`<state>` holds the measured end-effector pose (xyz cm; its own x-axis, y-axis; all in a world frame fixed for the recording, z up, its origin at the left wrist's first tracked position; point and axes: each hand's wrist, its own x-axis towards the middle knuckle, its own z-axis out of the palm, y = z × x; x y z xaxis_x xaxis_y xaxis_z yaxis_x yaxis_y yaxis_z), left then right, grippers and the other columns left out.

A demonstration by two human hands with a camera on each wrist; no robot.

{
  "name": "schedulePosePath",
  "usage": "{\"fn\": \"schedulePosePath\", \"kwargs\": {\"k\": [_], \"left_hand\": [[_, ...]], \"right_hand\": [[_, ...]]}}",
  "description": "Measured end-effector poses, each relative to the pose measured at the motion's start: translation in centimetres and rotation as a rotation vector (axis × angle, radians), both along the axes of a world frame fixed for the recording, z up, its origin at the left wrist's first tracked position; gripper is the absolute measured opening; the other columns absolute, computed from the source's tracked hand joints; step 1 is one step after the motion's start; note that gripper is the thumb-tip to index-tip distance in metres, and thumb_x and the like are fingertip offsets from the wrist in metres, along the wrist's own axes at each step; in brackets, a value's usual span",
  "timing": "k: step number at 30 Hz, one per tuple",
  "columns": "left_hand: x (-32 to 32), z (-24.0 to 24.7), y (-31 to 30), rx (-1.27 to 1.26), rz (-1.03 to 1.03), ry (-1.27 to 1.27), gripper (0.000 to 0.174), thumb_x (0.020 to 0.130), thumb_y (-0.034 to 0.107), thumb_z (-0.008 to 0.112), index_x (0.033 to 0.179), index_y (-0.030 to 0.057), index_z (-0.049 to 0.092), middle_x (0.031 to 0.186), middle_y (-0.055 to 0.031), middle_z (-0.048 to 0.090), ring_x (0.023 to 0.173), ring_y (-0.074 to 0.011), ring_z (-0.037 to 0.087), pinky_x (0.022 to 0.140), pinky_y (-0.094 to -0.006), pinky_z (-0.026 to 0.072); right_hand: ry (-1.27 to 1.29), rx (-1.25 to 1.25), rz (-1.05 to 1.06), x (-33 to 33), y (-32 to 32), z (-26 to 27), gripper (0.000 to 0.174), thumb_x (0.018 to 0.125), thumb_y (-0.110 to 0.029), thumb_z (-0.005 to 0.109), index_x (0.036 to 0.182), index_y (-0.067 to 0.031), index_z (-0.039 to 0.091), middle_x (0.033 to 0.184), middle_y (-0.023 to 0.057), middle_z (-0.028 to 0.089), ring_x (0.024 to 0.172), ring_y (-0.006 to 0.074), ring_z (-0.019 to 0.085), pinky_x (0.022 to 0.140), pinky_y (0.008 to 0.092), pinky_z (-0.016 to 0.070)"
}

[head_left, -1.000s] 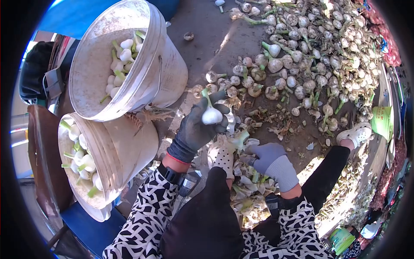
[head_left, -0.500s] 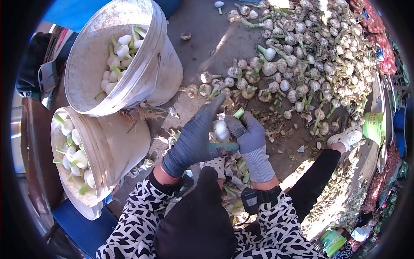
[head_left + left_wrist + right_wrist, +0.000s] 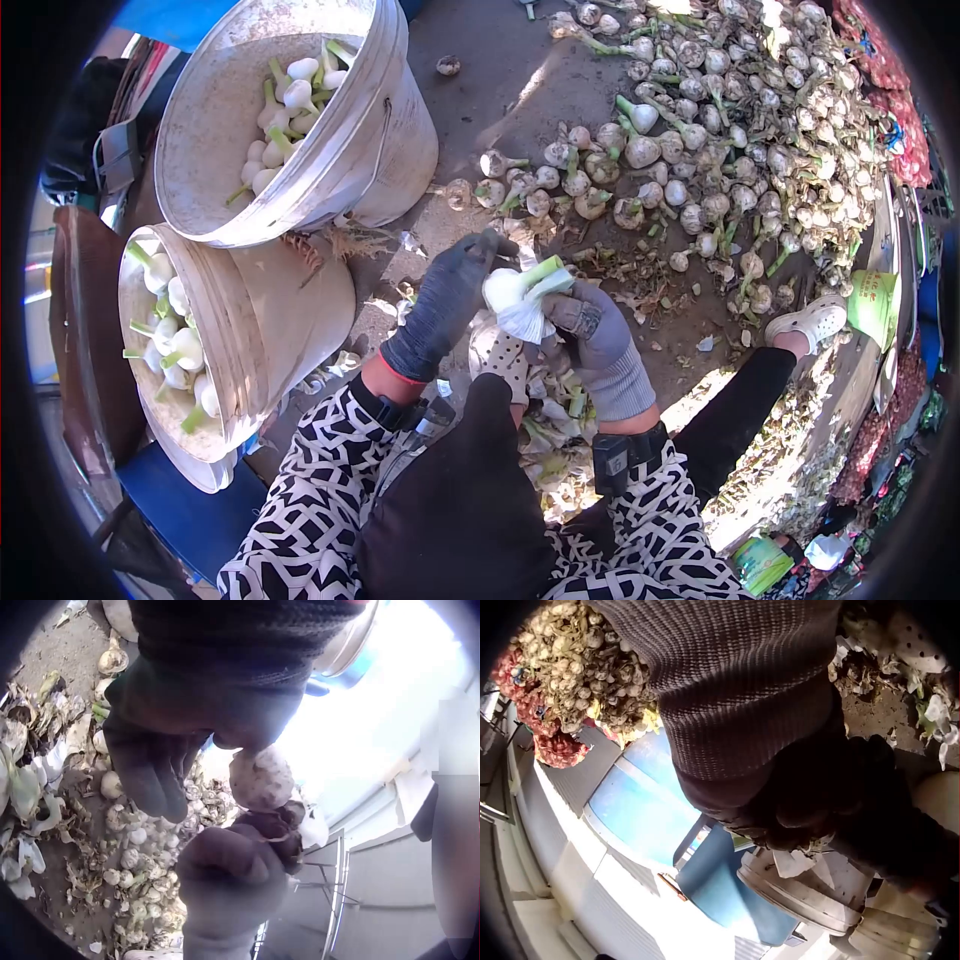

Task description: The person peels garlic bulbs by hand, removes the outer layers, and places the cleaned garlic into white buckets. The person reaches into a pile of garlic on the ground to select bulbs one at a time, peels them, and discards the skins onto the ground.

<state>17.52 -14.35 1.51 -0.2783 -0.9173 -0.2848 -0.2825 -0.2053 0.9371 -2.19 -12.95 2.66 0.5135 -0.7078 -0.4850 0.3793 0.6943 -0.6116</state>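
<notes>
Framing the bottom of the head view, two patterned sleeves [image 3: 330, 500] flank a black-trousered knee [image 3: 470, 510]. Just past the knee lies a heap of peelings [image 3: 560, 410], and above it the two gloved hands meet. The left hand [image 3: 450, 300], in a dark glove, has its fingers curled round a white bulb [image 3: 505, 288] and grasps it in the air. The right hand [image 3: 590, 335], in a grey glove, pinches the loose skin [image 3: 527, 320] hanging from that bulb, just beside its green stem [image 3: 545, 270]. On the person's left two white buckets lie tilted and touching, the nearer bucket [image 3: 290, 330] and the farther bucket [image 3: 395, 150], each holding peeled bulbs [image 3: 175, 350] with green stubs. Off to the right a white shoe [image 3: 820, 320] rests on the ground [image 3: 490, 60]. Beyond it a wide pile of unpeeled bulbs [image 3: 740, 130] spreads to the far edge.
</notes>
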Motion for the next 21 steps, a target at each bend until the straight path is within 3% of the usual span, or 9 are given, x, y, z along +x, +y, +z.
{"fn": "schedulePosePath", "kwargs": {"k": [2, 4, 9, 14, 16, 17, 18, 20, 21], "left_hand": [[-0.2, 1.0, 0.2, -0.040, 0.306, 0.083, 0.056, 0.105, 0.044, 0.027, 0.118, 0.0015, 0.061, 0.104, -0.0125, 0.067, 0.096, -0.0200, 0.064, 0.090, -0.0334, 0.0485], [0.3, 2.5, 0.9, -0.143, 0.090, 0.160, 0.055, 0.101, 0.049, 0.039, 0.124, 0.0015, 0.056, 0.113, -0.0088, 0.063, 0.099, -0.0182, 0.061, 0.088, -0.0329, 0.0498], [0.1, 1.3, 1.3, 0.153, 0.108, 0.479, 0.042, 0.099, 0.039, 0.052, 0.116, 0.0010, 0.058, 0.107, -0.0073, 0.063, 0.096, -0.0160, 0.059, 0.089, -0.0293, 0.0480], [-0.1, 1.0, 0.2, 0.178, 0.127, 0.488, 0.035, 0.100, 0.031, 0.051, 0.104, -0.0015, 0.064, 0.095, -0.0109, 0.067, 0.096, -0.0186, 0.063, 0.089, -0.0301, 0.0496], [-0.3, 1.9, 0.0, -0.088, 0.075, 0.408, 0.042, 0.102, 0.035, 0.044, 0.109, -0.0016, 0.063, 0.111, -0.0179, 0.066, 0.105, -0.0236, 0.064, 0.093, -0.0334, 0.0491], [-0.2, 1.3, 0.3, -0.051, 0.066, 0.709, 0.050, 0.103, 0.039, 0.036, 0.118, -0.0021, 0.060, 0.127, -0.0219, 0.059, 0.119, -0.0290, 0.057, 0.101, -0.0410, 0.0448], [-0.3, 1.0, 0.1, -0.054, 0.064, 0.707, 0.050, 0.103, 0.039, 0.036, 0.118, -0.0021, 0.060, 0.127, -0.0219, 0.059, 0.119, -0.0290, 0.057, 0.101, -0.0410, 0.0448], [-0.7, 0.7, -0.5, 0.266, 0.152, 1.106, 0.061, 0.104, 0.044, 0.029, 0.128, -0.0067, 0.053, 0.130, -0.0190, 0.058, 0.118, -0.0256, 0.057, 0.103, -0.0382, 0.0426], [-0.7, 0.8, -0.6, 0.285, 0.159, 1.118, 0.064, 0.104, 0.046, 0.027, 0.133, -0.0055, 0.049, 0.135, -0.0184, 0.054, 0.123, -0.0262, 0.053, 0.107, -0.0382, 0.0394]], "right_hand": [[-0.002, -0.005, -0.062, 0.4, -0.6, -0.4, 0.031, 0.089, -0.018, 0.064, 0.112, 0.0025, 0.061, 0.075, 0.0062, 0.064, 0.055, 0.0102, 0.059, 0.040, 0.0205, 0.0421], [0.070, 0.036, 0.029, 0.1, -1.1, -0.7, 0.031, 0.090, -0.018, 0.062, 0.113, 0.0031, 0.060, 0.076, 0.0074, 0.065, 0.054, 0.0122, 0.060, 0.041, 0.0215, 0.0441], [-0.137, 0.010, -0.067, 1.6, 0.2, -3.5, 0.029, 0.091, -0.017, 0.061, 0.111, 0.0033, 0.058, 0.081, 0.0092, 0.065, 0.056, 0.0160, 0.062, 0.043, 0.0241, 0.0466], [-0.221, 0.170, -0.178, -1.7, 2.6, -4.7, 0.027, 0.092, -0.015, 0.059, 0.112, 0.0020, 0.055, 0.082, 0.0114, 0.065, 0.056, 0.0170, 0.062, 0.045, 0.0267, 0.0474], [-0.255, 0.270, -0.124, -3.3, 4.9, -7.2, 0.027, 0.092, -0.015, 0.057, 0.116, -0.0004, 0.053, 0.082, 0.0121, 0.065, 0.059, 0.0185, 0.064, 0.046, 0.0292, 0.0486], [0.139, 0.129, 0.170, -3.3, 6.2, -7.2, 0.026, 0.092, -0.015, 0.057, 0.115, -0.0022, 0.055, 0.082, 0.0116, 0.065, 0.060, 0.0187, 0.065, 0.048, 0.0301, 0.0492], [0.532, -0.024, 0.461, -3.3, 7.2, -7.2, 0.025, 0.092, -0.015, 0.056, 0.115, -0.0039, 0.056, 0.082, 0.0110, 0.065, 0.060, 0.0188, 0.065, 0.050, 0.0310, 0.0498], [0.640, -0.187, 0.455, -3.0, 7.6, -6.4, 0.024, 0.092, -0.018, 0.058, 0.112, -0.0045, 0.059, 0.081, 0.0104, 0.065, 0.062, 0.0175, 0.064, 0.052, 0.0306, 0.0496], [0.746, -0.338, 0.446, -3.1, 7.9, -5.9, 0.023, 0.091, -0.020, 0.060, 0.109, -0.0050, 0.061, 0.079, 0.0098, 0.064, 0.063, 0.0162, 0.064, 0.055, 0.0302, 0.0495]]}}
